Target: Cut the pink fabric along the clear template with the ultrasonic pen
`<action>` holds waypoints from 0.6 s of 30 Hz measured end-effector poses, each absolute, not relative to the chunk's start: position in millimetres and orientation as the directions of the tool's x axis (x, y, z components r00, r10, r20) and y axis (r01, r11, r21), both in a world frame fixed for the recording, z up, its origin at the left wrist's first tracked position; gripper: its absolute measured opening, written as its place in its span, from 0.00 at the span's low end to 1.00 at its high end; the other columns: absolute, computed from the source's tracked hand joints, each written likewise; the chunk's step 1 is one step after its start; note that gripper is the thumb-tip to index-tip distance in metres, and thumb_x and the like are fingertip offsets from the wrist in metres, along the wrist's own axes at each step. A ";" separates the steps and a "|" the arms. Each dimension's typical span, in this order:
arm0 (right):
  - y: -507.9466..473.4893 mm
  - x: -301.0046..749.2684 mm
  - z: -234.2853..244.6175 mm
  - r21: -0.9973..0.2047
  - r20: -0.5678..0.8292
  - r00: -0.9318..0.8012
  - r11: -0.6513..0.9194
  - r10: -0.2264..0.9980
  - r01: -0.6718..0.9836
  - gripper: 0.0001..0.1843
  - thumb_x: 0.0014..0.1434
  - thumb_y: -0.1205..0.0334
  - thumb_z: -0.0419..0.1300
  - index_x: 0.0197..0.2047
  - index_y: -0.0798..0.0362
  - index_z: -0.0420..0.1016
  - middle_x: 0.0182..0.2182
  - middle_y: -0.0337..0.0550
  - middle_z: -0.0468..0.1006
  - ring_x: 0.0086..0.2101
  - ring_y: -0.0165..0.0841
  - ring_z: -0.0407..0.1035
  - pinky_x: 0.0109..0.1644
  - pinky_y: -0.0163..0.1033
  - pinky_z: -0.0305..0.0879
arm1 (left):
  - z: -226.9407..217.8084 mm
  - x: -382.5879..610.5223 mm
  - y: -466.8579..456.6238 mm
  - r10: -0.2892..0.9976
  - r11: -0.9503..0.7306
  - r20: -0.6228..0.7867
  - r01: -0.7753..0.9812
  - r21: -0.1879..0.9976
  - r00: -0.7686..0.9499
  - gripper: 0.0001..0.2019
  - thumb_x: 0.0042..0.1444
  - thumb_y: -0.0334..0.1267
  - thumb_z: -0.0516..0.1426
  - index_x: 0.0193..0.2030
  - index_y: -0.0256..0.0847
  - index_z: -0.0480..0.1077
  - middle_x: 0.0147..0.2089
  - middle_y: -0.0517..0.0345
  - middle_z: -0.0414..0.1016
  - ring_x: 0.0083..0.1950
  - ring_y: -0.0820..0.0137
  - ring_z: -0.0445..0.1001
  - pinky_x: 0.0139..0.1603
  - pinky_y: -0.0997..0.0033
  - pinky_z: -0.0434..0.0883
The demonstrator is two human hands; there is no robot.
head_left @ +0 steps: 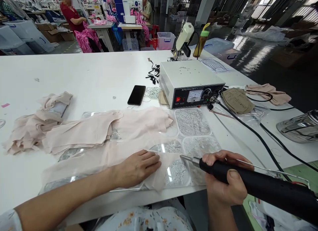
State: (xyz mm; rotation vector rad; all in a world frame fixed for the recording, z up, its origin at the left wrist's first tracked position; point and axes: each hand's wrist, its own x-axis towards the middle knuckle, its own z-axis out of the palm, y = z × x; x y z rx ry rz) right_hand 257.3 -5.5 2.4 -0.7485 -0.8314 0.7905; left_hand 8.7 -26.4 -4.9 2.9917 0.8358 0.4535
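My left hand lies palm down on pale pink fabric, its fingers stretched out and flat. Wrapped round the black barrel of an ultrasonic hand tool is my right hand. The tool's narrow metal tip points left, at the right end of a fabric strip near my left fingertips; whether it touches the cloth I cannot tell. Under the fabric is a clear plastic template board with rounded compartments. More of the pink cloth lies bunched on the left.
A white control box with a dial and a lit red switch stands behind the board; black cables run on the right. Nearby are a phone, brown pieces, a glass jar and a bottle. Two people work at machines beyond the table.
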 end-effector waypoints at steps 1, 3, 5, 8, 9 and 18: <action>-6.5 257.9 2.5 -0.815 0.342 0.446 0.497 0.827 -0.298 0.12 0.48 0.61 0.56 0.38 0.50 0.71 0.30 0.35 0.71 0.21 0.28 0.65 0.26 0.42 0.65 | -3.3 8.7 -24.3 0.497 -0.865 0.279 0.495 0.083 0.821 0.13 0.67 0.27 0.46 0.53 0.30 0.68 0.51 0.42 0.74 0.52 0.61 0.73 0.49 0.62 0.73; -7.4 259.1 2.1 -0.815 0.342 0.453 0.500 0.823 -0.293 0.12 0.48 0.61 0.56 0.38 0.50 0.71 0.30 0.35 0.71 0.21 0.28 0.65 0.26 0.42 0.64 | -0.6 10.8 -22.1 0.501 -0.863 0.290 0.494 0.101 0.815 0.13 0.68 0.28 0.46 0.51 0.30 0.69 0.50 0.42 0.75 0.50 0.62 0.74 0.49 0.63 0.73; -7.1 259.9 1.5 -0.817 0.338 0.458 0.498 0.822 -0.291 0.13 0.47 0.61 0.56 0.38 0.50 0.71 0.30 0.35 0.71 0.21 0.28 0.65 0.26 0.43 0.64 | 0.5 14.4 -22.4 0.526 -0.849 0.304 0.513 0.130 0.794 0.12 0.68 0.28 0.47 0.50 0.30 0.70 0.48 0.43 0.75 0.49 0.63 0.74 0.49 0.63 0.73; -6.0 260.6 1.2 -0.809 0.351 0.455 0.510 0.818 -0.293 0.13 0.47 0.61 0.56 0.39 0.50 0.71 0.30 0.35 0.70 0.21 0.28 0.64 0.27 0.43 0.65 | -1.8 18.5 -24.5 0.544 -0.837 0.316 0.529 0.141 0.777 0.12 0.68 0.29 0.47 0.51 0.30 0.69 0.49 0.43 0.75 0.50 0.62 0.74 0.50 0.63 0.73; -5.7 260.8 1.5 -0.806 0.357 0.453 0.514 0.817 -0.292 0.13 0.47 0.60 0.56 0.39 0.50 0.71 0.30 0.35 0.70 0.21 0.28 0.65 0.27 0.43 0.65 | -3.0 18.6 -24.6 0.543 -0.837 0.313 0.530 0.135 0.779 0.12 0.68 0.29 0.48 0.52 0.31 0.69 0.50 0.43 0.75 0.51 0.62 0.74 0.50 0.62 0.73; -5.7 264.1 7.4 -0.822 0.356 0.441 0.500 0.824 -0.271 0.13 0.46 0.61 0.55 0.38 0.52 0.71 0.29 0.36 0.71 0.20 0.29 0.65 0.25 0.42 0.63 | 0.6 14.3 -18.6 0.568 -0.821 0.288 0.558 0.125 0.771 0.12 0.68 0.29 0.47 0.46 0.34 0.71 0.43 0.47 0.75 0.43 0.66 0.74 0.46 0.65 0.73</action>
